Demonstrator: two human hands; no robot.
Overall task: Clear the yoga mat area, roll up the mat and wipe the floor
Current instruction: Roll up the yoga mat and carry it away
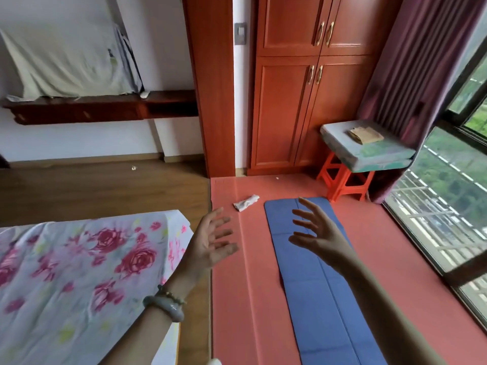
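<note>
We see the left hand (pixel 210 239) and right hand (pixel 317 230) raised with fingers spread, grasping nothing. The blue yoga mat (pixel 320 285) lies unrolled along the red floor covering (pixel 395 233); a crumpled white cloth (pixel 246 202) sits beside its far-left corner, presumably for wiping.

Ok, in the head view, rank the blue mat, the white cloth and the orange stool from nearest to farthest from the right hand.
From the right hand:
1. Blue mat, directly beneath the hand.
2. White cloth, on the red floor left of the mat's far end.
3. Orange stool, beyond the mat, by the curtain.
</note>
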